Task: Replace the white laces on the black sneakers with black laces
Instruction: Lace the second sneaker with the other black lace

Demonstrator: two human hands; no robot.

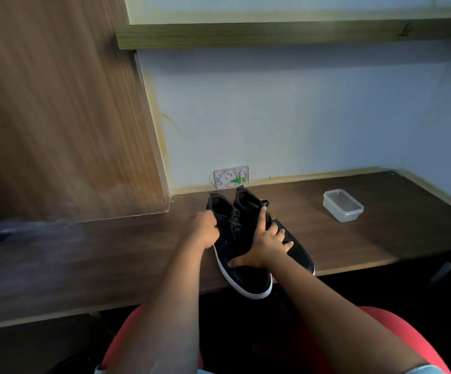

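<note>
Two black sneakers with white soles lie side by side on the dark wooden desk (111,252), toes toward me and poking over the front edge. The left sneaker (243,276) carries black laces (234,221) along its middle. My left hand (205,229) grips that shoe's left side near the collar, fingers curled. My right hand (265,245) lies spread over both shoes, thumb on the left sneaker's toe area and fingers across the right sneaker (297,251), index finger stretched toward its tongue. No white laces are in sight.
A clear plastic container (343,205) without a lid stands on the desk to the right. A white wall box (231,177) with cables sits against the wall behind the shoes. A wooden panel rises at the left, a shelf (273,33) runs overhead. My red-clad knees are below the desk edge.
</note>
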